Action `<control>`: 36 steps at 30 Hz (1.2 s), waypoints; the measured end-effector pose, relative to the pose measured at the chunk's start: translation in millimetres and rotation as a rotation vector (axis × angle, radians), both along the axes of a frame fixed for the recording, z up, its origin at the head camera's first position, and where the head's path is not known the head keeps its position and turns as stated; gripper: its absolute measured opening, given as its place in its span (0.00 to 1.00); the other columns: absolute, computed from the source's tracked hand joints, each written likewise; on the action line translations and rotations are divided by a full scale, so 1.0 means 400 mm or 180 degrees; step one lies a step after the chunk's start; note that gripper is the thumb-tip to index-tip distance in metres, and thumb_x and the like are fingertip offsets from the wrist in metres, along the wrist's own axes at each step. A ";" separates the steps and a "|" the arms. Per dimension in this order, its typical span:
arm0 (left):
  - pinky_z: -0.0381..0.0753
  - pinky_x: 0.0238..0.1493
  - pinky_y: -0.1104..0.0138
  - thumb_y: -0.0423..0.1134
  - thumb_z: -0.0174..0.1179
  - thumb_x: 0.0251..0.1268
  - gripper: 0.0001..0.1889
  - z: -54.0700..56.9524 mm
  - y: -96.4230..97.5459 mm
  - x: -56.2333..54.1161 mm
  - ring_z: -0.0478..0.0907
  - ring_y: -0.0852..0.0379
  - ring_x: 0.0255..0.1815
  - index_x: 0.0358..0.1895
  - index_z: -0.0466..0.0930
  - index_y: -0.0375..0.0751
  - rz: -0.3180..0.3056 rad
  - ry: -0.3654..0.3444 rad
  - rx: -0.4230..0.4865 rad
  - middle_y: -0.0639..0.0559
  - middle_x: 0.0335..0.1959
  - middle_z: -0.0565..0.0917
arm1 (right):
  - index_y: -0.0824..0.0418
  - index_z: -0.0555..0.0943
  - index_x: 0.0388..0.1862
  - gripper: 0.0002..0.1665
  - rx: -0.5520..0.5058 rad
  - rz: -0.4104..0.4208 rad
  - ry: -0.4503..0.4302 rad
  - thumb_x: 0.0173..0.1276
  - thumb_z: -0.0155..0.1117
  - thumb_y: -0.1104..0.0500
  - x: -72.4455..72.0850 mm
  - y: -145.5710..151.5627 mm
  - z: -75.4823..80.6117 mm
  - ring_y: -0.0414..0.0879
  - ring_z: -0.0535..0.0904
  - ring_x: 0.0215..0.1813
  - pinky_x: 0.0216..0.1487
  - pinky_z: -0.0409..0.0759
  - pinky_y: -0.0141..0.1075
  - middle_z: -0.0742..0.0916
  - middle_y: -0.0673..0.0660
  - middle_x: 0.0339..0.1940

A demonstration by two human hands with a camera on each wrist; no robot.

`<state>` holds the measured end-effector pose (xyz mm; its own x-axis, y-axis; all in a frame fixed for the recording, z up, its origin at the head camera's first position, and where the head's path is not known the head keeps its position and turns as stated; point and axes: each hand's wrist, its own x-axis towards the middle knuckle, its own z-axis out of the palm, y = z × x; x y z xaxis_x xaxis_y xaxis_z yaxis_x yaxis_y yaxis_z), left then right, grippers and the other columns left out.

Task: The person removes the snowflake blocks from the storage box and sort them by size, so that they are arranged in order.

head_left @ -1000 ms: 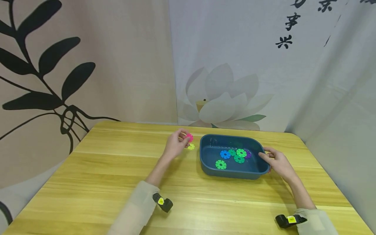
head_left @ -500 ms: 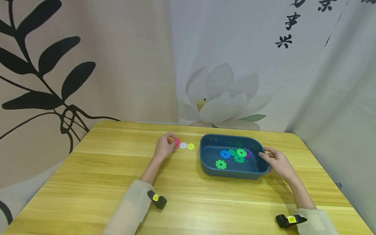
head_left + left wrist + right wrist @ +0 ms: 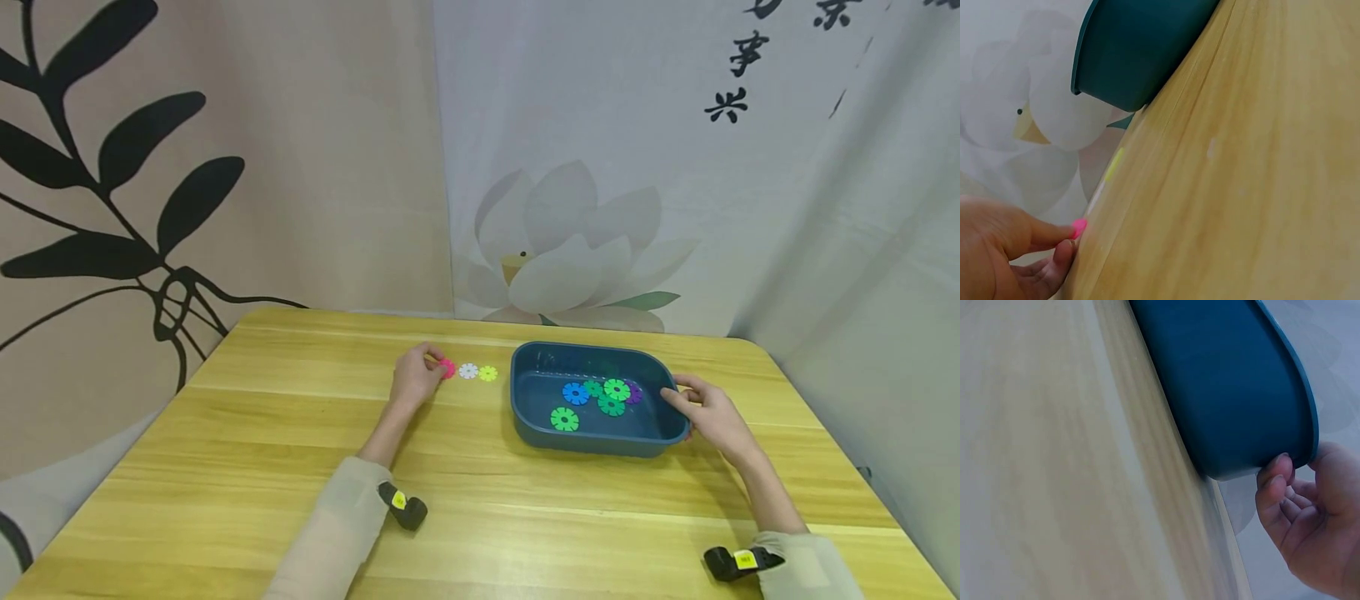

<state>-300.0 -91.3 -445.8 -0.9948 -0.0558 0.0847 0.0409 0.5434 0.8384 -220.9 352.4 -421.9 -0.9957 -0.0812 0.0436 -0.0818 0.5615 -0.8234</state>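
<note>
Between thumb and fingers, my left hand (image 3: 416, 379) pinches a pink notched plastic disc (image 3: 447, 368) at the tabletop. The left wrist view shows the same pink disc (image 3: 1079, 228) at the fingertips, by the table surface. Just right of it lie a white disc (image 3: 468, 371) and a yellow disc (image 3: 488, 373), in a row. My right hand (image 3: 712, 417) grips the right end of a dark blue bin (image 3: 592, 442), thumb over the rim and fingers outside against the wall. Inside the bin lie a blue disc (image 3: 575, 394), a purple disc (image 3: 634, 393) and several green discs (image 3: 565, 419).
The bin stands on a wooden table (image 3: 480, 517), right of the row of discs. Behind the table's far edge hangs a printed curtain (image 3: 337, 167). A black wrist camera (image 3: 405, 508) sits on the left sleeve, another wrist camera (image 3: 738, 562) on the right.
My left hand has moved left with the pink disc and lowered it beside the white disc, which has come into view. The right hand and bin have stayed in place.
</note>
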 end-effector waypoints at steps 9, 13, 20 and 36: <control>0.72 0.24 0.70 0.32 0.67 0.66 0.09 -0.001 -0.002 -0.010 0.76 0.56 0.23 0.47 0.81 0.34 -0.0014 -0.0127 -0.0054 0.43 0.31 0.84 | 0.73 0.66 0.72 0.35 0.0040 -0.0035 -0.0009 0.79 0.58 0.50 -0.001 -0.002 -0.001 0.52 0.78 0.20 0.26 0.82 0.41 0.82 0.66 0.39; 0.72 0.24 0.70 0.33 0.67 0.66 0.10 0.000 -0.002 -0.012 0.77 0.55 0.25 0.47 0.81 0.33 -0.0010 -0.0148 -0.0093 0.42 0.33 0.85 | 0.73 0.65 0.72 0.36 0.0037 -0.0020 -0.0015 0.79 0.58 0.49 -0.002 -0.003 -0.002 0.52 0.78 0.20 0.26 0.81 0.41 0.83 0.66 0.40; 0.73 0.26 0.69 0.36 0.66 0.69 0.13 0.006 -0.004 -0.004 0.78 0.53 0.28 0.49 0.80 0.29 -0.0005 -0.0156 -0.0096 0.39 0.36 0.85 | 0.73 0.65 0.73 0.36 0.0059 0.0007 -0.0006 0.79 0.57 0.49 -0.002 -0.002 -0.002 0.55 0.78 0.20 0.25 0.80 0.42 0.83 0.66 0.39; 0.77 0.29 0.69 0.33 0.64 0.69 0.08 0.076 0.053 0.023 0.81 0.50 0.33 0.45 0.82 0.32 -0.0251 0.0319 0.0242 0.43 0.35 0.84 | 0.72 0.66 0.72 0.34 0.0047 0.0009 -0.0012 0.79 0.57 0.51 -0.007 0.009 -0.012 0.55 0.77 0.20 0.25 0.80 0.42 0.83 0.66 0.41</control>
<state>-290.9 -70.2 -415.4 -0.9832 0.0122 0.1824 0.1666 0.4702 0.8667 -223.7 356.0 -426.7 -0.9957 -0.0845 0.0384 -0.0801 0.5734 -0.8154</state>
